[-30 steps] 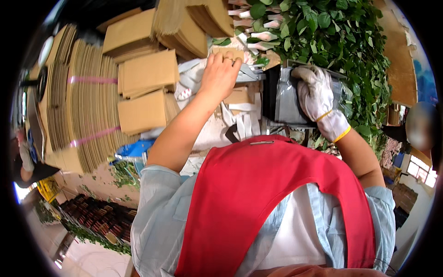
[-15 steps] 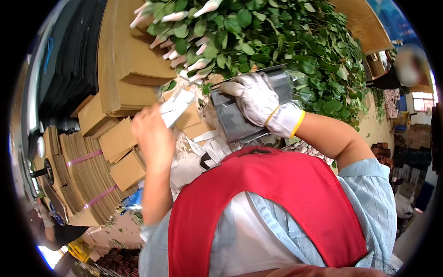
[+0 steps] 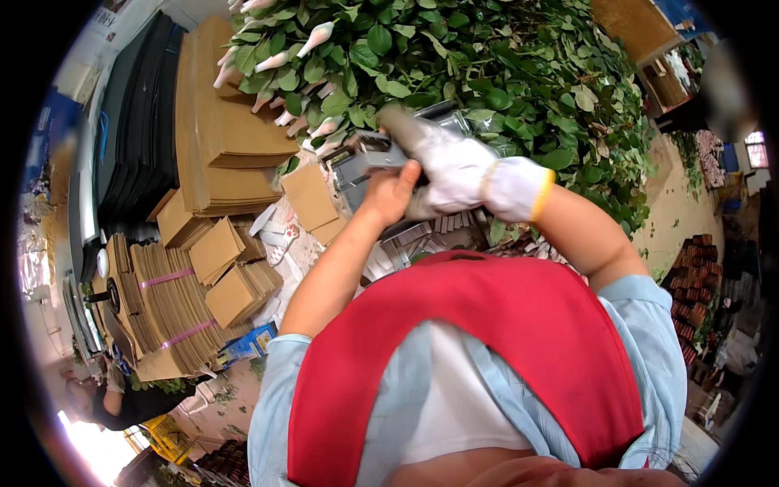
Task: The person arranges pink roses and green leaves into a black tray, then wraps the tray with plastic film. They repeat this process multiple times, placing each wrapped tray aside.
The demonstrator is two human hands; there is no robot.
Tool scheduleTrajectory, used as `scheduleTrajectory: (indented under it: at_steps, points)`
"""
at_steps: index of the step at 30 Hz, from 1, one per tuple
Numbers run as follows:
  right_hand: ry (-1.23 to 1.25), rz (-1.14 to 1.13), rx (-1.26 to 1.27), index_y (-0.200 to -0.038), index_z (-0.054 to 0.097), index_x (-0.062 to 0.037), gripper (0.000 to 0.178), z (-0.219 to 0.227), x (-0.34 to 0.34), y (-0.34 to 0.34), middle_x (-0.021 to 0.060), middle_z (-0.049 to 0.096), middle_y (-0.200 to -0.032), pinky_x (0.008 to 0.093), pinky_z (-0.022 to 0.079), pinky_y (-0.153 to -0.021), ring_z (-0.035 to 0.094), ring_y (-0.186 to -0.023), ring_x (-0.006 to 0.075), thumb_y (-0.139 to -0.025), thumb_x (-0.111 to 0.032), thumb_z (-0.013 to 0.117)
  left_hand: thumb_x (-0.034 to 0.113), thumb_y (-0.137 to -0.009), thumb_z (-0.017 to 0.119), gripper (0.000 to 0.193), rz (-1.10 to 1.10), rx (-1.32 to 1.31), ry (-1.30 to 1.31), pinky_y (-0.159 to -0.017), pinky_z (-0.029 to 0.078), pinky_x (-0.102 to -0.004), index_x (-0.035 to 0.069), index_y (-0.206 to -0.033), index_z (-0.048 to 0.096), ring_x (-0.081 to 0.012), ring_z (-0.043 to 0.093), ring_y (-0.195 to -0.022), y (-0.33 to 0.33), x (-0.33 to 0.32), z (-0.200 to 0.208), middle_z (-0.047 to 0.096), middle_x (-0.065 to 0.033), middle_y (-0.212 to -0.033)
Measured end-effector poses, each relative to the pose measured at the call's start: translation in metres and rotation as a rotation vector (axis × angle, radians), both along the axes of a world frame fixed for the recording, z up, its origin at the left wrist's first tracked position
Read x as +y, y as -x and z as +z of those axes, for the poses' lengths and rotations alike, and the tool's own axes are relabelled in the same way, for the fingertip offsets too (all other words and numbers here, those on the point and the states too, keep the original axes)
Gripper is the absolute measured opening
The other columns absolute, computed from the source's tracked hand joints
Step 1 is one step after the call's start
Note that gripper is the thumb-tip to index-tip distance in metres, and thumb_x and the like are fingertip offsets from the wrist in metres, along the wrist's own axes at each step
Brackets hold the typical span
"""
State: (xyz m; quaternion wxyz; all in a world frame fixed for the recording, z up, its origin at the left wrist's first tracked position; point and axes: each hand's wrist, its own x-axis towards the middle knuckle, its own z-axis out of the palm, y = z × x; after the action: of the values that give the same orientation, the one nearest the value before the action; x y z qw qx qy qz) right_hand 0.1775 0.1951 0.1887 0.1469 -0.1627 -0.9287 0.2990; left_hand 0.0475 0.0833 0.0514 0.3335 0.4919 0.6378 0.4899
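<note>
A dark grey, glossy box-like object (image 3: pixel 350 176) lies beside the leafy stems, partly covered by my hands. My bare left hand (image 3: pixel 391 193) is closed around a grey piece at its near side, thumb up. Over the same object is my right hand (image 3: pixel 454 166), in a white glove with a yellow cuff edge; its fingers are smeared by motion, so their grip does not show. Just beyond both hands spreads a big heap of green leafy stems (image 3: pixel 503 89), with pale wrapped flower heads (image 3: pixel 316 37) at its left end.
Stacked brown cardboard sheets (image 3: pixel 235 154) and strapped cardboard bundles (image 3: pixel 174 284) stand to the left, with black sheets (image 3: pixel 138 122) behind. White pieces (image 3: pixel 280 235) and a flat cardboard piece (image 3: pixel 310 199) lie on the table. Another person (image 3: pixel 122 402) is at the lower left.
My left hand has moved right, from a white folded piece over to the grey object; the white piece is out of it. My right hand stays over the object, its fingers now blurred.
</note>
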Motion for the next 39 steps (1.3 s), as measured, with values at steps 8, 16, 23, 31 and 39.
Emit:
scheduleTrajectory:
  at_steps: [8,16,23,31,39]
  points:
    - [-0.153,0.047,-0.504,-0.125,0.058,-0.0064,0.051,0.055,0.085,-0.072,0.0201,0.068,-0.108,0.0440,0.056,-0.082,0.068,-0.094,0.0386,-0.075,-0.016,0.064,0.029,-0.092,0.061,0.056,-0.158,0.918,0.022,-0.115,0.028,-0.0497,0.012,-0.143,0.049,-0.0360,0.037,-0.137,-0.011,0.013,0.031,0.040,-0.0186,-0.150]
    - [-0.020,0.226,-0.805,-0.119,0.057,-0.0043,0.047,0.005,0.113,-0.065,0.0195,0.065,-0.108,0.0449,0.053,-0.087,0.063,-0.104,0.0382,-0.077,-0.021,0.068,0.023,-0.091,0.059,0.053,-0.176,0.867,-0.008,-0.114,0.030,-0.0505,0.013,-0.142,0.050,-0.0344,0.041,-0.136,-0.009,0.014,0.030,0.041,-0.0147,-0.149]
    - [-0.344,0.147,-0.786,-0.105,0.063,-0.0051,0.035,-0.010,0.103,-0.064,0.0222,0.068,-0.090,0.0478,0.053,-0.077,0.066,-0.086,0.0415,-0.075,-0.020,0.069,0.026,-0.093,0.058,0.048,-0.171,0.858,-0.032,-0.117,0.026,-0.0470,0.015,-0.140,0.053,-0.0310,0.037,-0.140,-0.010,0.018,0.027,0.042,-0.0125,-0.150]
    - [-0.233,-0.112,-0.562,-0.121,0.062,-0.0085,0.044,0.101,0.011,-0.032,0.0188,0.068,-0.088,0.0386,0.054,-0.072,0.067,-0.076,0.0314,-0.077,-0.014,0.060,0.019,-0.089,0.064,0.032,1.119,0.629,0.032,-0.088,0.047,-0.0468,0.005,-0.118,0.060,-0.0401,0.056,-0.101,0.079,-0.169,-0.084,0.060,-0.0170,-0.110]
    - [0.186,0.288,-1.188,-0.100,0.067,-0.0052,0.040,-0.021,-0.145,0.026,0.0176,0.068,-0.078,0.0386,0.053,-0.069,0.069,-0.075,0.0278,-0.082,-0.040,0.071,0.048,-0.086,0.065,0.063,0.930,0.966,0.746,-0.113,0.019,-0.0635,0.021,-0.142,0.051,-0.0344,0.038,-0.137,-0.016,-0.324,-0.147,0.045,-0.0071,-0.148]
